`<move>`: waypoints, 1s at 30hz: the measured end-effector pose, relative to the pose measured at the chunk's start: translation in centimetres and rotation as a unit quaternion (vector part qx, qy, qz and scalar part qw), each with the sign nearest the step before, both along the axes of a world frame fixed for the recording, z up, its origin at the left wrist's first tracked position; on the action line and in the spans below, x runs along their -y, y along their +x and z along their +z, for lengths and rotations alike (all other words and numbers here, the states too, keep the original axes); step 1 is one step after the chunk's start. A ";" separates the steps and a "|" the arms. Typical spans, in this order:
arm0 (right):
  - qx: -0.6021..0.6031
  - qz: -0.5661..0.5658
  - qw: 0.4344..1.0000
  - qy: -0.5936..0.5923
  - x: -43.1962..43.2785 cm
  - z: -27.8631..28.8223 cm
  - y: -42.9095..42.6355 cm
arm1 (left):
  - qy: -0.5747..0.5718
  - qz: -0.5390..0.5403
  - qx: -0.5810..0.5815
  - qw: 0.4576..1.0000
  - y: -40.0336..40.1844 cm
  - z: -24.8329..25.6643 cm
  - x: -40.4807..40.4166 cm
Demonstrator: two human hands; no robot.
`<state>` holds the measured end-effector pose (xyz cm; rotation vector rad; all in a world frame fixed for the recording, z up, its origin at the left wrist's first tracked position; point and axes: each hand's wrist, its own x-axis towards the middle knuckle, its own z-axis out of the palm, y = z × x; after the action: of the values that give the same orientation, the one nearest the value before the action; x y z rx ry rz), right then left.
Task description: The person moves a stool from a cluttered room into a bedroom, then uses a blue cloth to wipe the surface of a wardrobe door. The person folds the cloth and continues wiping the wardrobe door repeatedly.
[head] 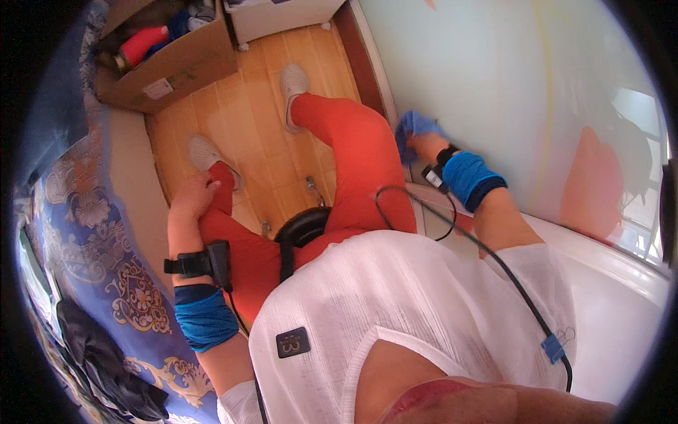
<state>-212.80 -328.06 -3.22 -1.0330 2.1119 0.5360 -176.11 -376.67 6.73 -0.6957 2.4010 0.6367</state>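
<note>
A crumpled blue cloth [421,123] is in my right hand [424,146], low beside the glossy pale panel [476,69] with its printed flower pattern. The fingers of that hand are partly hidden by the cloth. My left hand [196,193] rests on my left knee in red trousers, with the thumb apart from the fingers and nothing seen in it. Both forearms carry blue sleeves and black straps. A black cable runs by my right arm, with a blue clip [553,348] on it.
An open cardboard box [175,79] of clothes and a white container [286,21] stand beyond my feet on the wood-look floor [259,116]. A blue patterned fabric [106,228] hangs or lies at the left. Beneath me is a round black seat [303,225].
</note>
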 end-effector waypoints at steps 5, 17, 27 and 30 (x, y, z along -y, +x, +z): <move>-0.114 -0.019 0.962 -0.245 11.5 7.6 -13.9 | -0.041 -0.013 0.031 0.999 1.5 -1.2 -0.1; -0.171 -0.214 0.793 -0.545 10.1 18.9 -10.5 | -0.050 0.002 0.007 0.999 3.7 -2.5 -2.6; -0.167 -0.019 0.975 -0.148 -8.4 -3.5 7.4 | -0.061 0.032 -0.068 0.995 9.8 0.8 -5.7; -0.153 -0.093 0.977 -0.118 -9.5 -1.6 7.5 | -0.043 0.049 -0.060 0.996 10.8 0.9 -5.6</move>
<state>-205.33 -318.52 -4.80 -0.9118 2.5636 0.3762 -165.34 -371.08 7.62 -0.8383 2.5302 0.6335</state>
